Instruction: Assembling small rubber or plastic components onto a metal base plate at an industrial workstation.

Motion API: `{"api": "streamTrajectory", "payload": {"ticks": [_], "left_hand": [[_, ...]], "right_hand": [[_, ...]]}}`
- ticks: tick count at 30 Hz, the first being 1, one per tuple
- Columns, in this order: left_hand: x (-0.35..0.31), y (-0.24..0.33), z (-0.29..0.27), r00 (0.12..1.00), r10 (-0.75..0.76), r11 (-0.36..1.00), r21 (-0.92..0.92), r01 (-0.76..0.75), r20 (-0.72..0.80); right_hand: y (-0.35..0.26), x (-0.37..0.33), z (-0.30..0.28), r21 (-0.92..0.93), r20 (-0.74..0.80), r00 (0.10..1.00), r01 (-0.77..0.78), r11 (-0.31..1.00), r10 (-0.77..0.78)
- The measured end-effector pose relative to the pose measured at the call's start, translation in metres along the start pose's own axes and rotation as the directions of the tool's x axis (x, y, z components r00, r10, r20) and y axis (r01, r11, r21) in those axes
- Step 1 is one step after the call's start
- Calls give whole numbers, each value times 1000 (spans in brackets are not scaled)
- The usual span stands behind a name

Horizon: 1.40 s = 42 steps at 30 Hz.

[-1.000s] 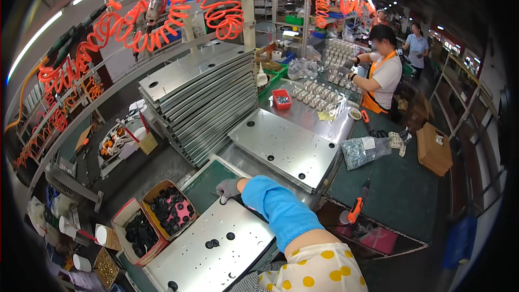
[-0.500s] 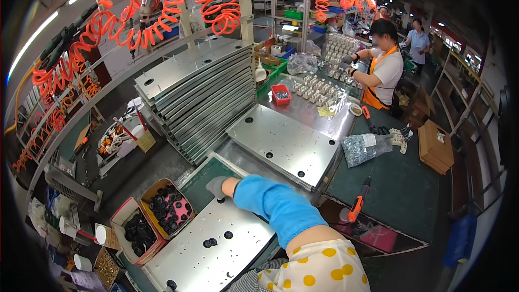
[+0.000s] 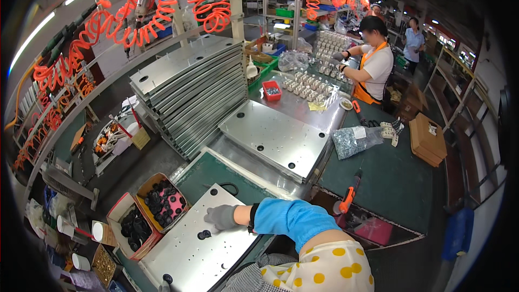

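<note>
One gloved hand shows, our left hand (image 3: 221, 217), resting palm-down on the metal plate (image 3: 200, 249) in front of us, fingers spread loosely and flat, pinching nothing; our right hand we cannot find in view. Just beside the fingertips sits a black rubber grommet (image 3: 204, 234) on the plate, and more black dots mark other holes in the sheet. We judge the plate stiff, fairly heavy for its thinness, smooth and slippery under a glove, with sharp-looking cut edges; it would be best taken at two opposite long edges, not by a corner. It lies on the green mat (image 3: 216, 176) near the bench's front edge. To its left, touching or nearly so, stand two cardboard boxes of black grommets (image 3: 159, 203). Beyond the mat lies a stack of like plates (image 3: 275, 138), and a taller tilted stack of panels (image 3: 189, 86) behind. An orange-handled screwdriver (image 3: 348, 200) lies to the right. Open room is mostly rightward over the green bench top (image 3: 394, 184); a co-worker in an orange apron (image 3: 373, 65) works well apart.
</note>
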State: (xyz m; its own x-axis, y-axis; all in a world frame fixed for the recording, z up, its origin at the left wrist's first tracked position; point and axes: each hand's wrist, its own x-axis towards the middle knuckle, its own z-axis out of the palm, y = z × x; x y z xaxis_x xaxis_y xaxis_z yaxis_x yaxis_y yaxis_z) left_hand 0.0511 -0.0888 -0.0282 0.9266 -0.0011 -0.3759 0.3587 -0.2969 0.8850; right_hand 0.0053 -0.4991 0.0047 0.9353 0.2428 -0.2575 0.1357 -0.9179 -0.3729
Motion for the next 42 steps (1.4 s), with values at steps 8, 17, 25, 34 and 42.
{"api": "streamTrajectory", "payload": {"ticks": [8,17,25,34,42], "left_hand": [[-22,-24,-32,997,71,991,-114,-71,-1],[-34,-8,-32,989,-139,986,-103,132,-60],[-26,-22,-35,977,-183,982,-65,176,-108],[-21,-27,-43,970,-243,969,-33,244,17],[-22,-29,-31,980,-161,984,-90,151,-120]], "right_hand": [[4,-24,20,166,-321,947,75,983,-18],[-78,-65,43,229,-236,969,-20,973,76],[-111,-75,63,29,-204,978,53,998,-46],[-128,-74,67,25,-163,987,0,1000,4],[-120,-68,61,24,-35,998,50,998,-49]]}}
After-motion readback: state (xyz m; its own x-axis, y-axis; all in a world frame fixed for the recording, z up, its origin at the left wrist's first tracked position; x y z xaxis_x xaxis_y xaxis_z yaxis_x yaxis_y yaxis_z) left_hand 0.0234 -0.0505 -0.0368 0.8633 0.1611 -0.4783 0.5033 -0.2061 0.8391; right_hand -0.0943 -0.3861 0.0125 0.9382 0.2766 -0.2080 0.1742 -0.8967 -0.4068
